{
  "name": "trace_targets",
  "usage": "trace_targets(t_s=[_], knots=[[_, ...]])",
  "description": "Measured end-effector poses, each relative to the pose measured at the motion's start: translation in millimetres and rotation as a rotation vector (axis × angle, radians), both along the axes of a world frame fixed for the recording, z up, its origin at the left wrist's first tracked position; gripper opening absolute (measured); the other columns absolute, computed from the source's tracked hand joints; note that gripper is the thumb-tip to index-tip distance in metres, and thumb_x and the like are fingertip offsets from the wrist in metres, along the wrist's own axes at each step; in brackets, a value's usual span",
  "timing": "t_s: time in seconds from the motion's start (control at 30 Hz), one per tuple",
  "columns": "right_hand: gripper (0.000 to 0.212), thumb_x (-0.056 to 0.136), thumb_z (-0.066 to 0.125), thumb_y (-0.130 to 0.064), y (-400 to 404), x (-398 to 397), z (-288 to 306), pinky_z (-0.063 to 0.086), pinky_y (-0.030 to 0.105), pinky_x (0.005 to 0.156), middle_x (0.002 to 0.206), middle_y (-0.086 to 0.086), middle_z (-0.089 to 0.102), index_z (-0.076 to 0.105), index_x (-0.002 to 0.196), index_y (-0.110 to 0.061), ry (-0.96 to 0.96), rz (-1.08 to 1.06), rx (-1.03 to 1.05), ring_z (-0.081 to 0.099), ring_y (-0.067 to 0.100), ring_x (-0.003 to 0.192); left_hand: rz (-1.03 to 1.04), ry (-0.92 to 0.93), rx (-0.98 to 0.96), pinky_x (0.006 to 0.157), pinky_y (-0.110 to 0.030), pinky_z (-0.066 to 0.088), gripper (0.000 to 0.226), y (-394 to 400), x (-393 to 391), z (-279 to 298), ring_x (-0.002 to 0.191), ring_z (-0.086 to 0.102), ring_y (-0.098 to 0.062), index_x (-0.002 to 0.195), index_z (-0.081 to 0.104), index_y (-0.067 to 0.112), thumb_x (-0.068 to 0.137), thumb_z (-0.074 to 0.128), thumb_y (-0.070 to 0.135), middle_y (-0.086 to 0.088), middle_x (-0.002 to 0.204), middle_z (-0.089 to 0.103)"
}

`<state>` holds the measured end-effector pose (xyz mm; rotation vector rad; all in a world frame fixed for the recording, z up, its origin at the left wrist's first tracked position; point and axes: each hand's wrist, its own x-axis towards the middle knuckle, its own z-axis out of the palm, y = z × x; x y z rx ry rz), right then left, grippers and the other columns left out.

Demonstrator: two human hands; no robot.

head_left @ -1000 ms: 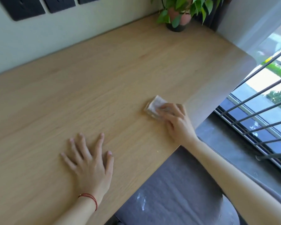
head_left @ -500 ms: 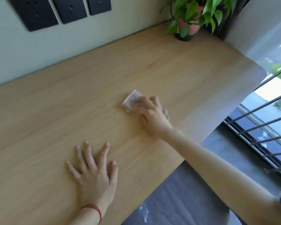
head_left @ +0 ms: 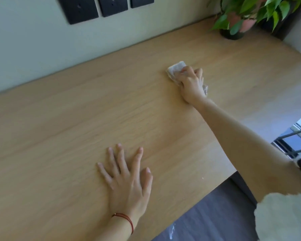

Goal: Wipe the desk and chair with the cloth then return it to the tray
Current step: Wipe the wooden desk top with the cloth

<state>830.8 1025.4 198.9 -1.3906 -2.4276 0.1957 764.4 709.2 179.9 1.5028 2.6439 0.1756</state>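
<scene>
On the far half of the desk [head_left: 111, 108], my right hand [head_left: 192, 84] now presses the folded cloth [head_left: 175, 70] flat, fingers curled over it and gripping it, its pale corner poking out ahead of my knuckles. A second ago the cloth was down by the near edge on the right; half a second ago it was mid-desk; now it has swept further up toward the wall [head_left: 33, 49] with my arm stretched out. I take that to mean the near right part has been covered and I am still in the desk stage, with the left stretch, the chair and the return to the tray all left to do.

My left hand [head_left: 127, 178] lies empty, palm down and fingers spread, bracing me on the wood just as it did before.

Counting: one cloth, two hands, one red thread bracelet [head_left: 127, 220] on my left wrist, three dark wall plates [head_left: 80, 9], one potted plant [head_left: 236, 23] in the far corner. A grey chair seat [head_left: 207, 223] shows below the desk edge. No tray is in view.
</scene>
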Motion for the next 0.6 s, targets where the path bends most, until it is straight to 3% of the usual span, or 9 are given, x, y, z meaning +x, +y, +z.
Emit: trace_targets(t_s=[0.1, 0.23, 0.3, 0.37, 0.47, 0.53, 0.6], knots=[[0.032, 0.094, 0.048, -0.023, -72.1, -34.3, 0.5, 0.035, 0.042, 0.094, 0.139, 0.003, 0.047, 0.062, 0.122, -0.030, -0.019, 0.356, -0.029, 0.039, 0.036, 0.115, 0.014, -0.024, 0.003, 0.108, -0.069, 0.017, 0.055, -0.8, 0.7, 0.5, 0.141, 0.023, -0.043, 0.134, 0.047, 0.032, 0.083, 0.032, 0.046, -0.022, 0.147, 0.038], [0.034, 0.090, 0.054, -0.017, -162.2, 5.2, -6.6, 0.040, 0.038, 0.073, 0.128, 0.004, 0.056, 0.061, 0.122, -0.028, 0.020, 0.618, -0.045, 0.048, 0.035, 0.102, 0.017, -0.048, 0.049, 0.108, -0.070, 0.014, 0.050, -2.1, 1.1, -0.5, 0.141, 0.022, -0.043, 0.127, 0.053, 0.029, 0.083, 0.032, 0.041, -0.022, 0.145, 0.038], [0.033, 0.091, 0.056, -0.009, -145.4, 48.3, -7.2, 0.047, 0.041, 0.074, 0.124, 0.008, 0.059, 0.065, 0.119, -0.022, 0.046, 0.529, 0.008, 0.050, 0.037, 0.099, 0.013, -0.041, 0.050, 0.108, -0.070, 0.014, 0.052, -1.1, 0.6, -1.3, 0.141, 0.021, -0.043, 0.130, 0.050, 0.030, 0.084, 0.031, 0.042, -0.022, 0.146, 0.037], [0.029, 0.090, 0.058, -0.003, -114.4, 84.1, -3.4, 0.047, 0.044, 0.081, 0.122, 0.012, 0.061, 0.070, 0.112, -0.017, 0.090, 0.223, 0.001, 0.049, 0.042, 0.099, 0.010, -0.028, 0.033, 0.109, -0.070, 0.012, 0.054, -1.1, 0.2, -1.9, 0.142, 0.019, -0.042, 0.134, 0.045, 0.032, 0.084, 0.028, 0.044, -0.022, 0.147, 0.035], [0.027, 0.094, 0.051, -0.006, -99.8, 93.3, -0.6, 0.041, 0.039, 0.082, 0.129, 0.009, 0.056, 0.071, 0.108, -0.017, 0.133, -0.154, -0.056, 0.041, 0.037, 0.109, 0.010, -0.031, 0.024, 0.110, -0.069, 0.009, 0.056, -1.7, 0.7, -2.7, 0.143, 0.015, -0.042, 0.136, 0.042, 0.033, 0.086, 0.024, 0.047, -0.022, 0.149, 0.031], [0.036, 0.092, 0.047, -0.003, -130.2, 73.2, -1.4, 0.034, 0.030, 0.083, 0.133, 0.004, 0.052, 0.068, 0.114, -0.023, 0.101, -0.110, -0.040, 0.037, 0.029, 0.110, 0.005, -0.040, 0.025, 0.111, -0.068, 0.007, 0.057, -2.5, 1.7, -2.6, 0.144, 0.012, -0.041, 0.137, 0.041, 0.033, 0.086, 0.022, 0.048, -0.021, 0.151, 0.029], [0.042, 0.091, 0.042, -0.008, -181.9, 59.0, -5.6, 0.029, 0.025, 0.081, 0.135, -0.001, 0.050, 0.064, 0.118, -0.031, 0.094, 0.115, -0.043, 0.036, 0.024, 0.107, 0.013, -0.066, 0.041, 0.112, -0.067, 0.004, 0.057, -3.6, 2.0, -1.0, 0.145, 0.010, -0.040, 0.136, 0.044, 0.032, 0.085, 0.022, 0.047, -0.020, 0.152, 0.027]])
